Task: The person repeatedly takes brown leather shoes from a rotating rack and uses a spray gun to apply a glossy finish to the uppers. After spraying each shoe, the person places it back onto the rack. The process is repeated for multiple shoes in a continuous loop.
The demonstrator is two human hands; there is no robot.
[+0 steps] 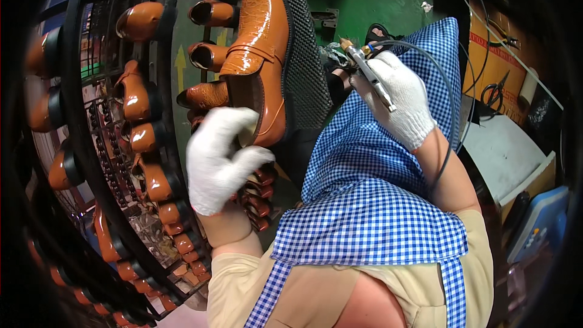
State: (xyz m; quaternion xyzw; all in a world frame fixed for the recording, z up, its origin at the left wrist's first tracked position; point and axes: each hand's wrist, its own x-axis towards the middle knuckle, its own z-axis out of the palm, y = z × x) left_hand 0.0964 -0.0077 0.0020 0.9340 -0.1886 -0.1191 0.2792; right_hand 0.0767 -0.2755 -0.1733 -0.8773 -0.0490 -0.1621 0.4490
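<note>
A glossy tan-brown leather loafer (260,30) with a patterned vamp and a strap lies toe-away against a black textured pad (306,49). My left hand (218,158), in a white knit glove, is at its heel, slightly blurred. Its fingers overlap the shoe's opening and the thumb stands apart; whether they press on the leather is unclear. My right hand (401,94), gloved too, grips a small metal airbrush (371,76) above my lap. Its brass-coloured nozzle end points up and to the left, away from the loafer's heel. A grey hose (446,79) runs from it past my wrist.
On my left stands a black metal rack (76,67) with many brown shoes (141,91). More shoes (209,55) sit just behind the loafer. To my right are a cardboard box (486,55), black scissors (495,94), a pale board (501,152) and a blue object (540,222).
</note>
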